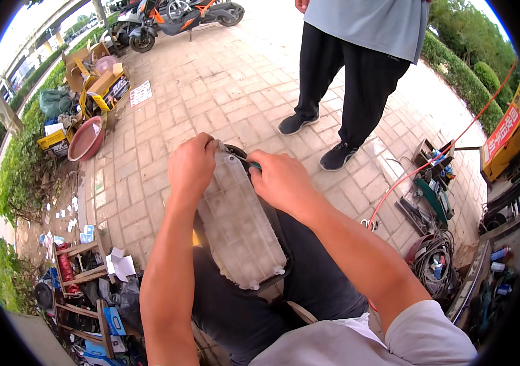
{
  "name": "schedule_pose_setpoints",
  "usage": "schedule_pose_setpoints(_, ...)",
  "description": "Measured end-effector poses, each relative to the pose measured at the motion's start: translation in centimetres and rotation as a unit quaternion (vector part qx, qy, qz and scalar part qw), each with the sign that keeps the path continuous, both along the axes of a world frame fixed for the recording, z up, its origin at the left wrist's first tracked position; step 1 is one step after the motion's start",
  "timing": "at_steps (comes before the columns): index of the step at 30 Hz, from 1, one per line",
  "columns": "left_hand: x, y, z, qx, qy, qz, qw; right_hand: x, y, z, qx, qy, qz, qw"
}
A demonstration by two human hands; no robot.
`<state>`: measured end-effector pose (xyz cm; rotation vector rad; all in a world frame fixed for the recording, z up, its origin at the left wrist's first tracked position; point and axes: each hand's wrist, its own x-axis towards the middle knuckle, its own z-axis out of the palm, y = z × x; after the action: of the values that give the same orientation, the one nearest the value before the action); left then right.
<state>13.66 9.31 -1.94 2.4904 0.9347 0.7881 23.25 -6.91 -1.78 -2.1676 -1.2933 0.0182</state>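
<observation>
Cloudy whitish plastic, a long ribbed panel [241, 213], sits right in the middle of the frame, over the wearer's dark-trousered lap [336, 265]. It's tilted a bit, wider toward the bottom, with little tabs along the lower edge. A black plastic casing [272, 222] shows along its right side and round the top end.

Left hand [191, 163] is at the panel's upper left corner, fingers closed in a pinch on the edge. Right hand [283, 183] is across from it at the upper right, fingers curled tight around a small dark green piece [255, 165]. Most of that piece is hidden by the hand, so can't tell what it is, or whether its tip touches the panel.

Around that: somebody in a grey top and black trousers [333, 73] stands on the paving [254, 73] at upper right of centre. Orange-and-black motorbike [180, 18] up top, reddish basin [86, 143] and cardboard boxes [108, 91] at upper left. Wooden rack [80, 308] with clutter at lower left. Over on the right, an orange hose [394, 186] runs past a toolbox [424, 152], with a coiled cable [437, 265] lower down.
</observation>
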Motion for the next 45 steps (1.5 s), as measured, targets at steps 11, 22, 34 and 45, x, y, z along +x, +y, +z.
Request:
schedule_pose_setpoints(11,0.2,-0.2,0.2,0.000,-0.008,-0.007,1.000,-0.8,0.0,-1.7,0.011,0.003,-0.036,0.999)
schedule_pose_setpoints(22,-0.4,0.4,-0.2,-0.002,-0.025,-0.018,1.000,-2.7,0.3,-5.3,0.093,-0.080,-0.077,0.989)
schedule_pose_setpoints(34,-0.8,1.0,-0.8,-0.022,-0.010,0.008,1.000,0.2,-0.2,-0.5,-0.004,0.079,0.032,0.996)
schedule_pose_setpoints(45,0.4,0.5,0.0,-0.051,-0.012,0.038,0.998,-4.6,0.9,-7.1,0.167,-0.083,-0.132,0.973)
